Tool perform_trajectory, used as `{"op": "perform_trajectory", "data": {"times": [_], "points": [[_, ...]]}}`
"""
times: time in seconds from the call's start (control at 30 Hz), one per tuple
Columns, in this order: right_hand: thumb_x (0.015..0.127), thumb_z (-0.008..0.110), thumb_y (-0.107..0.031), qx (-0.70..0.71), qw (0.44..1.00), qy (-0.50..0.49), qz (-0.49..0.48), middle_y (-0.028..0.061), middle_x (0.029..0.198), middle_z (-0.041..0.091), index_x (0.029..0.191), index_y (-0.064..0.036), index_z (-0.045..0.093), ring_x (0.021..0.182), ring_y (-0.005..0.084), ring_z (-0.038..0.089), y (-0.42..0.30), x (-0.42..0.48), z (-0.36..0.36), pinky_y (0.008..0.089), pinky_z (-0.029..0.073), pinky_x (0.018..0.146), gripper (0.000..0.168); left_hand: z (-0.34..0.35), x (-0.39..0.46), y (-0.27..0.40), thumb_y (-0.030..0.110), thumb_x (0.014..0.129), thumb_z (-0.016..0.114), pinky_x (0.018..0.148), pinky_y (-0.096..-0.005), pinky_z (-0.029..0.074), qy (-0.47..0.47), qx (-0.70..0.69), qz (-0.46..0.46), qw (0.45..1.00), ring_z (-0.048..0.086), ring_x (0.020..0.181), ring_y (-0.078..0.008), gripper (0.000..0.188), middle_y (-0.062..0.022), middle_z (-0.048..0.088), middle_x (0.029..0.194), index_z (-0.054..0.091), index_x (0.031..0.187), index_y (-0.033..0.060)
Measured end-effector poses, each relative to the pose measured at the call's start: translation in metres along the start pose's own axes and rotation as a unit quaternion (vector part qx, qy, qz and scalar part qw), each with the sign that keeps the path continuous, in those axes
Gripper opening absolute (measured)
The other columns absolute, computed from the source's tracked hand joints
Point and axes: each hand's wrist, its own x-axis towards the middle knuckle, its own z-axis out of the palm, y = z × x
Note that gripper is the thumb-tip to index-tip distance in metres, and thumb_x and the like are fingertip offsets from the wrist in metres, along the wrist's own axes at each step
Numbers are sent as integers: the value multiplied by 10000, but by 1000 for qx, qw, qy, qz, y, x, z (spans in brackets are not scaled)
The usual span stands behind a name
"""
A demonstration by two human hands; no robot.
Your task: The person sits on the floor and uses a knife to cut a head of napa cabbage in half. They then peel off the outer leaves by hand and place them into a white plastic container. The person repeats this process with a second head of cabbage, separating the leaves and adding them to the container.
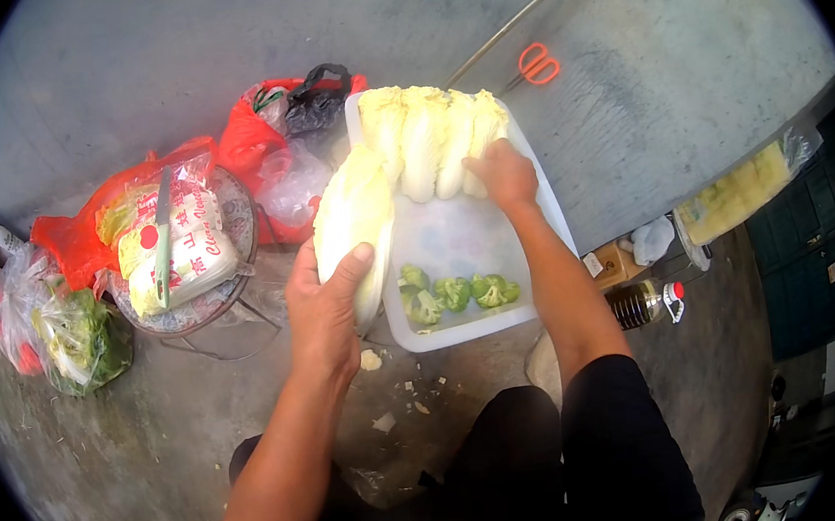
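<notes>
My left hand (pixel 327 299) grips a pale napa cabbage (pixel 353 218), held tilted beside the left wall of a white plastic tray (pixel 453 234). Several more napa cabbages (pixel 420 143) lie side by side along the tray's far end. At the right of that row, my right hand (pixel 507 173) has its fingers around the base of the last cabbage (pixel 488 122). Broccoli florets (pixel 455 294) sit in the tray's near end.
At left, a round stool (pixel 244 224) bears bagged cabbages (pixel 191 260) with a green-handled knife (pixel 163 243) on top. A red bag (pixel 247 137) stands behind. Orange-handled scissors (pixel 538 64) lie beyond the tray. An oil bottle (pixel 637 305) is at right. Scraps (pixel 384 422) litter the floor.
</notes>
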Motion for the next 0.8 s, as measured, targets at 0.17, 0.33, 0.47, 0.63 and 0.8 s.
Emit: {"op": "perform_trajectory", "data": {"times": [0.17,0.33,0.47,0.63,0.8], "points": [[683,685,-364,50,999,4,-4,110,842,649,849,-89,622,791,283,612,15,7,9,373,476,703,327,-1,2,-1,105,773,700,865,-294,443,4,-6,3,1000,562,971,-161,471,-100,580,1099,479,1173,-9],[685,644,-314,3,999,-13,46,122,844,654,840,-72,647,811,286,620,6,9,4,380,484,706,287,2,0,1,108,773,702,860,-290,445,-6,-5,-3,1000,565,962,-158,467,-99,584,1091,482,1167,-12],[682,640,-302,-65,995,-57,57,143,871,658,854,-46,664,833,291,630,-9,21,-1,379,495,712,310,2,-1,1,108,771,703,856,-286,446,-5,1,-7,1000,567,951,-155,465,-100,586,1084,484,1162,-16],[710,623,-306,-65,994,-64,64,162,859,657,835,-13,663,835,302,631,-14,18,3,377,499,721,321,2,0,0,104,771,699,851,-285,447,-6,4,-5,1000,567,945,-151,454,-97,586,1082,490,1156,-18],[711,616,-327,-63,995,-60,50,137,763,663,803,-22,667,786,295,641,-6,25,18,362,506,696,323,3,-1,1,108,769,699,852,-287,446,-11,2,-7,1000,567,946,-151,459,-92,586,1082,491,1160,-13]]}}
